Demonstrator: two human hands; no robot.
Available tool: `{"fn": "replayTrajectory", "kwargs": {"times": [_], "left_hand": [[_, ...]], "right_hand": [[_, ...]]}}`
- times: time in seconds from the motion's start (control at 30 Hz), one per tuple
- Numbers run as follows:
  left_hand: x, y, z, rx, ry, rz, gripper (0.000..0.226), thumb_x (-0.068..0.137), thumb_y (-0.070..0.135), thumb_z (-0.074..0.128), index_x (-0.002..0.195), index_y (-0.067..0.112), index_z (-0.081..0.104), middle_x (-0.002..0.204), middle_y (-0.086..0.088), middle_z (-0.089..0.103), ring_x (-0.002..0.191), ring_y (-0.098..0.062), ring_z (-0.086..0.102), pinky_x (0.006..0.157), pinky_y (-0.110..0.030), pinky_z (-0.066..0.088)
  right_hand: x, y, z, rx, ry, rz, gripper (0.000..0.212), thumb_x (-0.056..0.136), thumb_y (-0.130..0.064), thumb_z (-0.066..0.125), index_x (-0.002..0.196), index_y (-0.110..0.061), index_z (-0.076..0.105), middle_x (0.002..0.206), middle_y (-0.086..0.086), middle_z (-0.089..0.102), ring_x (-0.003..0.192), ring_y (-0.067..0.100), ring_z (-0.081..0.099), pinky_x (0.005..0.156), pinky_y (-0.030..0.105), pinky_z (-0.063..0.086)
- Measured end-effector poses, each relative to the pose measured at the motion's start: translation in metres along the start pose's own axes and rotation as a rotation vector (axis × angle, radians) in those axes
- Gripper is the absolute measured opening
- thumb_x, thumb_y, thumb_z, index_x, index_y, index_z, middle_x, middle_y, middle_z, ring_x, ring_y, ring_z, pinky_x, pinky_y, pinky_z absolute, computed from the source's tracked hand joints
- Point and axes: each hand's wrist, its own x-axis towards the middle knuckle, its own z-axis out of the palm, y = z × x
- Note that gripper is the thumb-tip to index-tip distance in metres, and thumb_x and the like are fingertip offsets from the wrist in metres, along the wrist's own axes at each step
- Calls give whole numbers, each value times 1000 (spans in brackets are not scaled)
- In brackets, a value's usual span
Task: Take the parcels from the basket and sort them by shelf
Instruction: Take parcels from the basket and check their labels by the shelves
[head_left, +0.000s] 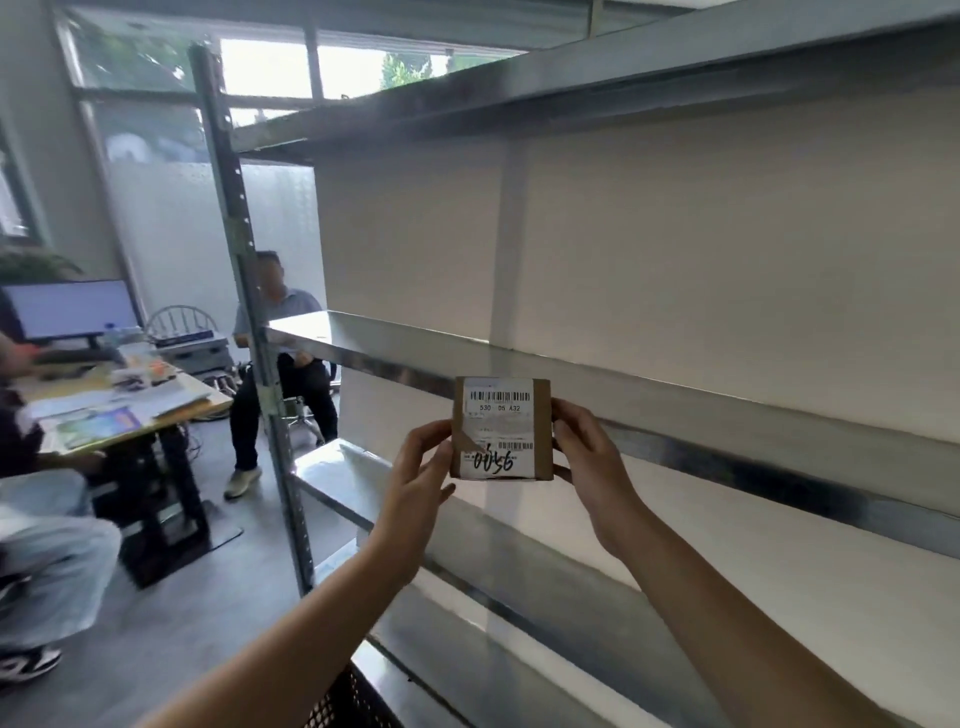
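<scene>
Both hands shared the grip on a small cardboard parcel (501, 428), held up in the air in front of a bare metal shelving unit. On the parcel's left edge the left hand (422, 480) pinched with its thumb on the front face and its fingers curled behind; the right hand (587, 452) clasped the right edge the same way, so each grip was closed onto the box, neither one wide. The parcel stood upright with its labelled face toward the camera, showing barcodes, a printed code and a handwritten number near the bottom. Its longer side ran roughly up and down, tilted slightly.

It hung just in front of the front lip of the middle shelf (675, 400), with the shelf surface lying beyond and a little above the box. A lower shelf (332, 467) sat below and to the left. Neither hand was clearly nearer the shelf; the right hand sat slightly higher. By my judgement the label was being read to choose a shelf, and placing would call for carrying the box away from the body, over a lip.

The basket was hard to make out; only a dark mesh (345, 696) showed at the near bottom edge.
</scene>
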Motion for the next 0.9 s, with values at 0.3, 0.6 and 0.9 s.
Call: {"fn": "replayTrajectory", "kwargs": {"times": [0.3,0.6,0.9], "left_hand": [[12,2,-46,52,295,41,25,101,8,46,122,14,58,118,-10,67,107,-26,67,86,-33,58],[-30,-6,-74,89,549,-3,24,100,8,48,123,13,55,122,-11,65,108,-27,67,90,-38,57],[-75,-25,-109,41,762,-44,23,99,3,46,118,11,57,121,-12,64,106,-24,67,80,-27,56]], "right_hand": [[54,24,61,46,-321,-2,36,105,-22,41,127,-43,60,117,-15,68,110,6,64,92,33,54],[52,52,109,84,-581,73,36,104,-23,43,133,-39,56,111,-16,67,87,-14,63,71,14,55],[18,86,160,91,-810,167,40,104,-23,38,136,-43,53,110,-15,70,101,4,66,83,35,56]]}}
